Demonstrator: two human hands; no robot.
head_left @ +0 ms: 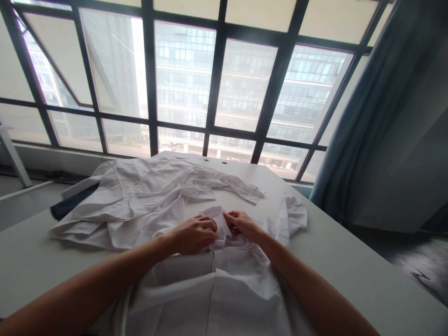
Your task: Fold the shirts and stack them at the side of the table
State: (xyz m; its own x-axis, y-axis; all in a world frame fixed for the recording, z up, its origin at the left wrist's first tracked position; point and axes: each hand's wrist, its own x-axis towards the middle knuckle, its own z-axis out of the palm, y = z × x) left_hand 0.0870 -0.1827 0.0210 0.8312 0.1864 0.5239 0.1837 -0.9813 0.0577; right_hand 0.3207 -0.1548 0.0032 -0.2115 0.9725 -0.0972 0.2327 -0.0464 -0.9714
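A white shirt (241, 289) lies in front of me on the white table, its collar (217, 219) at the far end and its body toward me. At the collar's left side is my left hand (198, 233), fingers curled on the cloth. My right hand (241, 223) pinches the collar's right edge between thumb and fingers. One sleeve (294, 212) bunches out to the right. Beyond and to the left, more white shirts (136, 196) lie spread in a loose heap, touching the near shirt.
The white table (350, 261) reaches toward a large dark-framed window (185, 74). A dark blue cloth (73, 203) pokes out under the heap at left. A blue-grey curtain (364, 121) hangs at right. A white metal frame (14, 158) stands at far left.
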